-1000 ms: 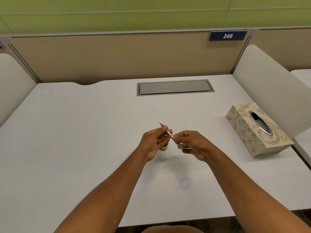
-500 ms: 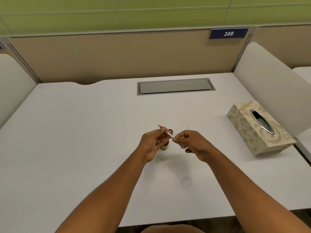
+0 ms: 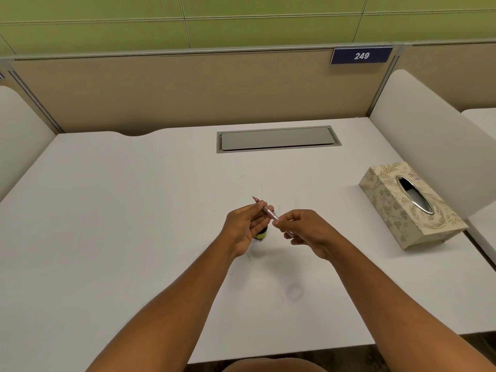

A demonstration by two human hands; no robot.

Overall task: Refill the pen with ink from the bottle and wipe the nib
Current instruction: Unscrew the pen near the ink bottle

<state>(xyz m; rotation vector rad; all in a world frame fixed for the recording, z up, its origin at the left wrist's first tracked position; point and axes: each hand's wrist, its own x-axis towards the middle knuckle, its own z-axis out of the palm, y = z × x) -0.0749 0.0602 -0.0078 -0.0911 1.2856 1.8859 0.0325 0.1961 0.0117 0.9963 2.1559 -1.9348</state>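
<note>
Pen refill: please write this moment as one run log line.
pen: held by left hand and right hand | nib: up, away | ink bottle: under left hand | tissue box: untouched

Both forearms are bare, seemingly sleeveless to the frame's edge; left hand [image 3: 245, 226] and right hand [image 3: 308, 230] ringless.

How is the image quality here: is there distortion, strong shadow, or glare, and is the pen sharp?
Head view: wide-angle bending curves the partition top and the desk edges. Light is soft and even; only faint shadows lie under the hands and beside the tissue box. No strong glare, just a small shine on the box's metal slot. The pen is thin and slightly soft, so its nib detail cannot be read.
</note>
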